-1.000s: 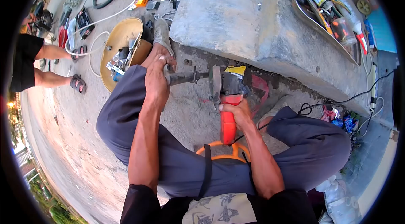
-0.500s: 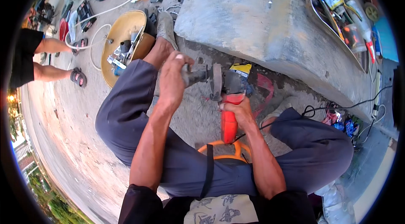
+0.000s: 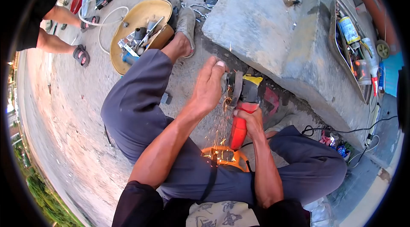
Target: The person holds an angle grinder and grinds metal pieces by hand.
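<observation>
My right hand (image 3: 253, 121) is wrapped round the red body of an angle grinder (image 3: 239, 135), whose dark gear head points away from me. My left hand (image 3: 208, 82) is closed on a dark metal part (image 3: 225, 82), mostly hidden by the fingers. That part meets the edge of the grinder's disc (image 3: 237, 86). Orange sparks (image 3: 221, 120) stream from the contact down toward an orange ring-shaped frame (image 3: 243, 158) between my legs. Just behind the grinder head lies a yellow piece (image 3: 255, 80).
A concrete slab (image 3: 256, 26) rises ahead. To the left stands a tan basin (image 3: 117, 41) of metal parts and tools. A tray (image 3: 341, 51) with spray can and bottles sits at right. The black cord (image 3: 350, 131) runs rightward. Another person's legs (image 3: 60, 41) are at far left.
Sparks now fly where none showed before. My left hand has moved right, bringing the metal part against the disc. The camera view has shifted slightly.
</observation>
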The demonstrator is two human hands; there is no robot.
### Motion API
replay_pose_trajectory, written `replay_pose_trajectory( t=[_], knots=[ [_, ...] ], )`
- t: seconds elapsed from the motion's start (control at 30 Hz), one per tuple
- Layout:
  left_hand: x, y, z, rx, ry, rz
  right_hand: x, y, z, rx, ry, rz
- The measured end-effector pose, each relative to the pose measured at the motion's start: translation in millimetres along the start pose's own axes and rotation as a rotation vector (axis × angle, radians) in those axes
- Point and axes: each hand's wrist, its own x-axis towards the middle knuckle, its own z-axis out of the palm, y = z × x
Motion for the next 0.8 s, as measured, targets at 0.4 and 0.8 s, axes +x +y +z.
replay_pose_trajectory(
  t=[0.4, 0.8],
  knots=[
    [-1.7, 1.9, 3.4, 0.026, 0.014, 0.059, 2.5, -0.2, -1.9, -0.067, 0.018, -0.022],
    [-6.0, 2.5, 9.6, 0.031, 0.013, 0.059, 0.9, -12.0, 2.8, -0.081, 0.056, -0.021]
  ],
)
